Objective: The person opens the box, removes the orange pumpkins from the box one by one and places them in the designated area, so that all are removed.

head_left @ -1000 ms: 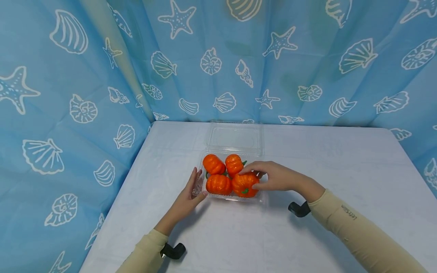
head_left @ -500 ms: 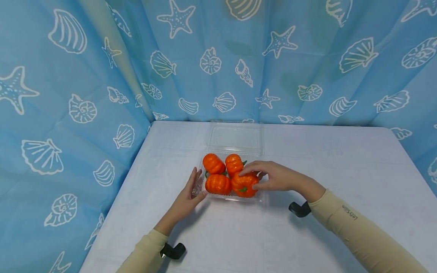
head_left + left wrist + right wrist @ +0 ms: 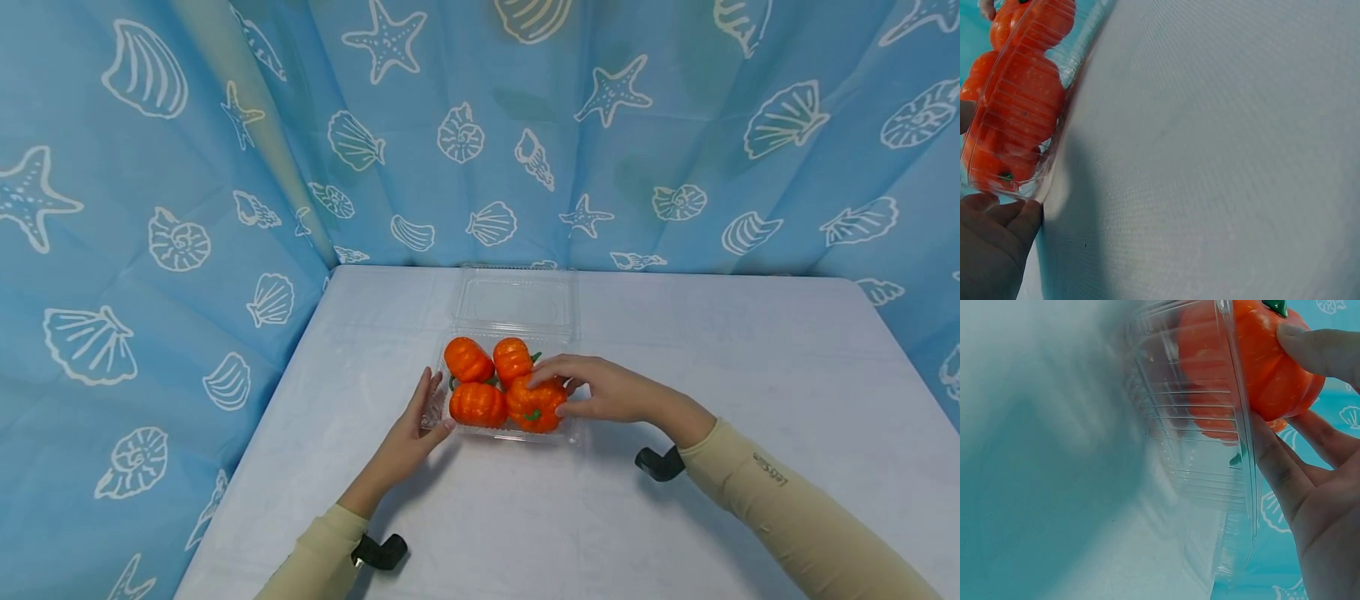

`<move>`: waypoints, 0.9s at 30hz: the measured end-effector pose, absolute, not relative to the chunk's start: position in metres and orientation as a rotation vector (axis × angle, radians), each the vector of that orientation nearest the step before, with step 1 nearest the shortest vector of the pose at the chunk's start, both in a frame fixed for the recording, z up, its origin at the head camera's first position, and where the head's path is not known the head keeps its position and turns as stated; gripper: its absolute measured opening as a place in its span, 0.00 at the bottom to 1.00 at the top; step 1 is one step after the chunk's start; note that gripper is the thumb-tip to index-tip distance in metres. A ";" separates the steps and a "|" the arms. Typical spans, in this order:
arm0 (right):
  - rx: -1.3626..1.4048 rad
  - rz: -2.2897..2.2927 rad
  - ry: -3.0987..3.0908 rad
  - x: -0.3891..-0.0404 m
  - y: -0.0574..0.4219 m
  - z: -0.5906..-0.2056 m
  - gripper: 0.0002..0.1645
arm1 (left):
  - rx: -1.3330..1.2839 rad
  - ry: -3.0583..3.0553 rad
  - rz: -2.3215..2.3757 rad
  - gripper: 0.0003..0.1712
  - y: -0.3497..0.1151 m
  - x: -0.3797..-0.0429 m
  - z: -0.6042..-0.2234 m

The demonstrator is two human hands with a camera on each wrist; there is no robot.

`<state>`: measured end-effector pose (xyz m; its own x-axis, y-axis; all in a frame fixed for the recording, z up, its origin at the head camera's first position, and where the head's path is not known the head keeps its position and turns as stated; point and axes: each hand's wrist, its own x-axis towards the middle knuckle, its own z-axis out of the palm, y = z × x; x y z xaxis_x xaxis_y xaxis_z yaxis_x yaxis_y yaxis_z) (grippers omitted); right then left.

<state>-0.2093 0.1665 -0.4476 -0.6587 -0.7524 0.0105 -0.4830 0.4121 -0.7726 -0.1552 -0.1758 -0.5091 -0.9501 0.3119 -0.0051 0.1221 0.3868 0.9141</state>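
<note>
Gripping near-right pumpkin [image 3: 536, 408] with right hand [image 3: 600, 387], clamped between thumb and fingers, probably for control of a slick round body. Sitting at near right of box [image 3: 1210, 469], partly above the rim; can't tell if touching bottom. Beside three other pumpkins [image 3: 478, 406]. Bracing near left corner with left hand [image 3: 401, 446], thumb and fingers apart, likely to stop sliding. With lid [image 3: 517, 300] laid back on far side, likely for top access. Glossy, lobed, orange, green-stemmed. Thin, clear, ribbed plastic around. White, fine-woven-looking table [image 3: 562, 517] underneath.
</note>
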 end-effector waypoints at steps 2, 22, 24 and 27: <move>-1.061 -1.119 2.331 -0.209 0.167 -0.449 0.25 | 0.387 2.463 1.601 0.52 -0.176 -0.155 -0.509; -1.007 -1.161 2.395 -0.207 0.174 -0.448 0.25 | 0.364 2.463 1.588 0.54 -0.175 -0.154 -0.508; -0.994 -1.171 2.392 -0.207 0.175 -0.446 0.25 | 0.370 2.468 1.587 0.54 -0.175 -0.154 -0.508; -0.980 -1.186 2.384 -0.206 0.176 -0.446 0.25 | 0.371 2.473 1.583 0.54 -0.175 -0.154 -0.508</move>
<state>-0.2062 0.1762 -0.4459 -0.7208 -0.6925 0.0305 -0.4419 0.4251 -0.7899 -0.1540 -0.1750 -0.5083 -0.9523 0.3046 -0.0185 0.1107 0.4014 0.9092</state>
